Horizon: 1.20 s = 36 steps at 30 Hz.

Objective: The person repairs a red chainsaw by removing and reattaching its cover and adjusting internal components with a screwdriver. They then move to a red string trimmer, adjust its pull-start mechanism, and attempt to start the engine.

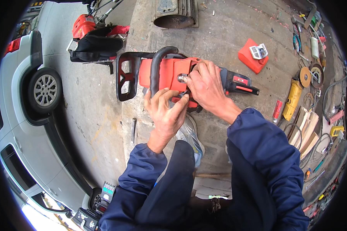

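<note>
One red chainsaw [169, 71] on concrete floor [219, 38], long axis left-right, far of left hand [164, 115]: fingers apart, touching near side. Right hand [204, 85] nearer silver fitting [180, 78], fingers curled; cannot tell if clamped.

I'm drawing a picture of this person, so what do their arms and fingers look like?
The left sleeve and right sleeve are dark navy blue, long, loose and wrinkly, and pulled in at the ends. I see no markings on them. The left fingers and right fingers wear no gloves.
</note>
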### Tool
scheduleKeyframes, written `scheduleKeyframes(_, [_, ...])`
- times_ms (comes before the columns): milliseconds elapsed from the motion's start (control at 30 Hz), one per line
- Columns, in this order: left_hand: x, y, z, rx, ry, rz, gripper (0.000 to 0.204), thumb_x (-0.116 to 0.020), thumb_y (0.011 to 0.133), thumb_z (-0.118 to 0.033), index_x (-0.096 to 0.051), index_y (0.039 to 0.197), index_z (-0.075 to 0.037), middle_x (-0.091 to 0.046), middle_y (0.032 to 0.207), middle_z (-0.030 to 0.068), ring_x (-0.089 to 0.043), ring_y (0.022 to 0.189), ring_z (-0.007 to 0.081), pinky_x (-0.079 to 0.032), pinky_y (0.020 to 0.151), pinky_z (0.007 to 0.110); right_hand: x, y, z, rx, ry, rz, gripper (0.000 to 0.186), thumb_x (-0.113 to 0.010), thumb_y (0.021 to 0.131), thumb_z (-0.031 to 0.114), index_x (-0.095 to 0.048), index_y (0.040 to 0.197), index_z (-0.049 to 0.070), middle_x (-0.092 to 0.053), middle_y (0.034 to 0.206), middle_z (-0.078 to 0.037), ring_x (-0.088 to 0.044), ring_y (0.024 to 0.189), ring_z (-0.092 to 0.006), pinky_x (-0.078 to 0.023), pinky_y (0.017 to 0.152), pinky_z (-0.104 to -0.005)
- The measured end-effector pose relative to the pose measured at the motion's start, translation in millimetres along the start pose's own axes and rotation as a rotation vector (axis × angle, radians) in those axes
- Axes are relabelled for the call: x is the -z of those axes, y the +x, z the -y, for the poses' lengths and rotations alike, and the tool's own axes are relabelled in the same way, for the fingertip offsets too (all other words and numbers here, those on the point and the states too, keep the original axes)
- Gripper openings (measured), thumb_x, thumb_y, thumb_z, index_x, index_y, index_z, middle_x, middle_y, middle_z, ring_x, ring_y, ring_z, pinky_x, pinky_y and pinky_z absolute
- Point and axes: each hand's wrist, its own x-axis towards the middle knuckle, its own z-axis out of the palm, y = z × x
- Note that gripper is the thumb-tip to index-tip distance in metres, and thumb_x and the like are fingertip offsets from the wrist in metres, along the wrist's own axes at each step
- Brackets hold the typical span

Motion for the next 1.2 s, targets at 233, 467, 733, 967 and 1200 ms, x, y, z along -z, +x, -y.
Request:
scheduleKeyframes(233, [1,1,0,-0.003,0.011,-0.008,0.036,-0.093,0.073,-0.018,-0.080,0.105,-0.028,-0.068,0.113,-0.0008,-0.062,0.116,0.0270,-0.030,0.118,0.056,-4,5,1,0.022,0.002,-0.024,0.022,-0.075,0.091,0.016,-0.065,0.097,-0.002,-0.061,0.110,-0.021,-0.057,0.115,-0.0408,-0.045,0.099,-0.0532])
scheduleKeyframes(467, [2,0,-1,-0.002,0.006,-0.002,0.036,-0.093,0.074,-0.018,-0.080,0.106,-0.028,-0.068,0.113,-0.0005,-0.062,0.117,0.0270,-0.030,0.118,0.056,-3,2,4,-0.018,0.037,-0.018,0.019,-0.075,0.091,0.015,-0.065,0.096,0.000,-0.061,0.108,-0.020,-0.057,0.115,-0.0402,-0.045,0.099,-0.0530])
scheduleKeyframes(733, [3,0,-2,0.011,-0.002,0.009,0.034,-0.092,0.075,-0.016,-0.080,0.106,-0.027,-0.069,0.113,-0.0004,-0.062,0.117,0.0275,-0.030,0.119,0.056,-3,-1,3,0.027,0.002,-0.029,0.018,-0.073,0.089,0.013,-0.064,0.094,-0.002,-0.061,0.110,-0.022,-0.058,0.116,-0.0409,-0.045,0.099,-0.0530])
scheduleKeyframes(967, [1,1,-5,0.020,0.016,0.028,0.030,-0.091,0.076,-0.016,-0.080,0.102,-0.027,-0.071,0.112,-0.0001,-0.064,0.116,0.0267,-0.028,0.121,0.055,-8,2,0,0.014,-0.009,-0.069,0.021,-0.067,0.084,0.015,-0.072,0.094,-0.003,-0.063,0.106,-0.019,-0.057,0.109,-0.0364,-0.044,0.098,-0.0496])
scheduleKeyframes(1200, [1,2,-9,-0.005,0.045,0.048,0.034,-0.091,0.078,-0.013,-0.081,0.107,-0.027,-0.068,0.116,0.0008,-0.063,0.120,0.0269,-0.027,0.123,0.058,-10,-2,8,-0.038,-0.083,-0.064,0.026,-0.065,0.087,0.020,-0.069,0.097,-0.004,-0.062,0.108,-0.022,-0.057,0.115,-0.0394,-0.042,0.103,-0.0527])
